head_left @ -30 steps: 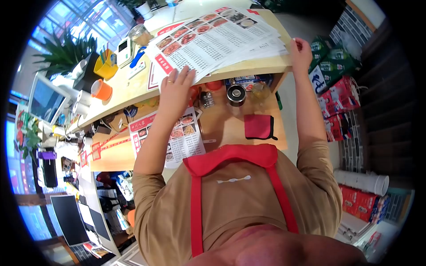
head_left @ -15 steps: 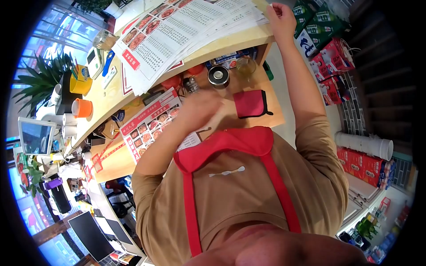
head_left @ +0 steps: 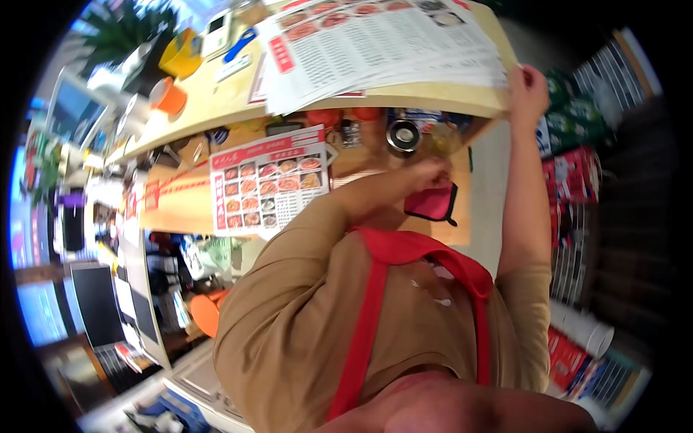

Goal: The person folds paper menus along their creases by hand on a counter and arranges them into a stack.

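Note:
My left hand (head_left: 432, 173), somewhat blurred, is over the upper edge of a red square pad with black trim (head_left: 431, 202), which looks like a pot holder. Whether the fingers grip it I cannot tell. The pad lies on a wooden shelf below the counter. Just above the hand stand a round metal-topped container (head_left: 403, 136) and a yellowish glass (head_left: 444, 138). My right hand (head_left: 530, 85) rests with curled fingers at the right corner of the counter (head_left: 462, 97). Close beside it are the spread menu sheets (head_left: 382, 54).
Another picture menu (head_left: 271, 180) lies left of my left arm. An orange cup (head_left: 168, 96), a yellow holder (head_left: 180, 56) and a blue object (head_left: 240, 45) stand or lie on the counter's left part. Red cartons (head_left: 574, 173) and green packs (head_left: 577, 115) are stacked at the right.
My left hand has moved right, from near the lower menu to the red pad. The view has shifted and turned. My right hand stays at the counter's corner.

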Motion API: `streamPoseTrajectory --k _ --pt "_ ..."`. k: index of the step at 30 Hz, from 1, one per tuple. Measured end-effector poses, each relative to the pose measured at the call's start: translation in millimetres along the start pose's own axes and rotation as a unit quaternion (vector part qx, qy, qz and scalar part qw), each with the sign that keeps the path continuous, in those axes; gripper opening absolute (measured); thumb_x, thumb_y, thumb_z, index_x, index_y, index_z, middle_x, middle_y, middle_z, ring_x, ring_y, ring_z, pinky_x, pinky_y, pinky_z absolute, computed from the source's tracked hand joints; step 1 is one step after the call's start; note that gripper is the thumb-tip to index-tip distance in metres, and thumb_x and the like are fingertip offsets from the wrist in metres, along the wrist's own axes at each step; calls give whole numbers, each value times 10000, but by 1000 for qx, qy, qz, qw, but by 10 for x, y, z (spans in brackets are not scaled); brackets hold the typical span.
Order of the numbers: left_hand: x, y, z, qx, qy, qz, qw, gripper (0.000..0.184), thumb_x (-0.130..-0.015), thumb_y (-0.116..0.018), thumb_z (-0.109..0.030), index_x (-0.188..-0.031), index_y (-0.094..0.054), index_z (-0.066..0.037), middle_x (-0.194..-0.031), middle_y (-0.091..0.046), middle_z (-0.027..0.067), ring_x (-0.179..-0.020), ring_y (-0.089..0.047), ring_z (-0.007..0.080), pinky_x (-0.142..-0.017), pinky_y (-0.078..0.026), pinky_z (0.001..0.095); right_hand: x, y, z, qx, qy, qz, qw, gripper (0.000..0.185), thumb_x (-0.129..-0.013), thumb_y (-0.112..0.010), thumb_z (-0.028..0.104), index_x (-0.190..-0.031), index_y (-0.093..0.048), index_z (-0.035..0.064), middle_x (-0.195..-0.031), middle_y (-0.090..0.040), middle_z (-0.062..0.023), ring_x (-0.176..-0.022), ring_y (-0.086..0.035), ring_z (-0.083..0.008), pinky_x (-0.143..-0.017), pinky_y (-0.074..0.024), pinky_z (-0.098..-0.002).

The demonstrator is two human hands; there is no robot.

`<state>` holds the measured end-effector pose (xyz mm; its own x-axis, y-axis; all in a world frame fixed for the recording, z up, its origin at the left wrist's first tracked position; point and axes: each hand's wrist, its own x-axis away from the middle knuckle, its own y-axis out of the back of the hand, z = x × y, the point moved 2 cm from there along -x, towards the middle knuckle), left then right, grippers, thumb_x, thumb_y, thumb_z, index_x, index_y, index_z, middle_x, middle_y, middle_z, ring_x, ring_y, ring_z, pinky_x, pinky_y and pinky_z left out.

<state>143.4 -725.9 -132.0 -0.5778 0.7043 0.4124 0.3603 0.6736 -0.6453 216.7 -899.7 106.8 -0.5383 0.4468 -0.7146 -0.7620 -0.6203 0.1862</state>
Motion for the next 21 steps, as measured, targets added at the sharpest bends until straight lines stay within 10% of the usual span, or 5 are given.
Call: streamPoseTrajectory --k 3,9,15,21 --pt "155 -106 -16 -160 -15 -107 981 186 -938 -425 -186 -873 -547 -63 -740 -585 57 -624 -563 138 -541 -474 245 9 12 124 -1 4 8 1000 248 -799 -671 194 -936 -623 -7 -825 -632 -63 -719 -581 -120 -677 -474 -241" --pt "911 -83 -96 -442 -15 24 897 268 -944 -429 -237 -858 -584 -36 -661 -574 39 -594 -563 128 -514 -435 244 28 63 254 -10 -26 26 999 257 -802 -660 188 -938 -610 -25 -832 -622 -70 -712 -575 -124 -668 -475 -243" --pt "2152 498 -280 -359 66 5 931 276 -933 -479 -277 -865 -577 -27 -732 -603 44 -648 -588 121 -617 -479 250 38 75 343 -15 -27 31 999 257 -812 -653 188 -951 -604 -23 -835 -625 -69 -715 -571 -119 -670 -473 -239" --pt "3537 1261 -572 -252 -10 -257 933 241 -921 -496 -271 -969 -546 -40 -848 -653 102 -708 -641 154 -599 -485 233 27 46 214 1 -15 29 999 263 -815 -651 199 -961 -607 -16 -842 -629 -68 -721 -577 -120 -676 -475 -239"
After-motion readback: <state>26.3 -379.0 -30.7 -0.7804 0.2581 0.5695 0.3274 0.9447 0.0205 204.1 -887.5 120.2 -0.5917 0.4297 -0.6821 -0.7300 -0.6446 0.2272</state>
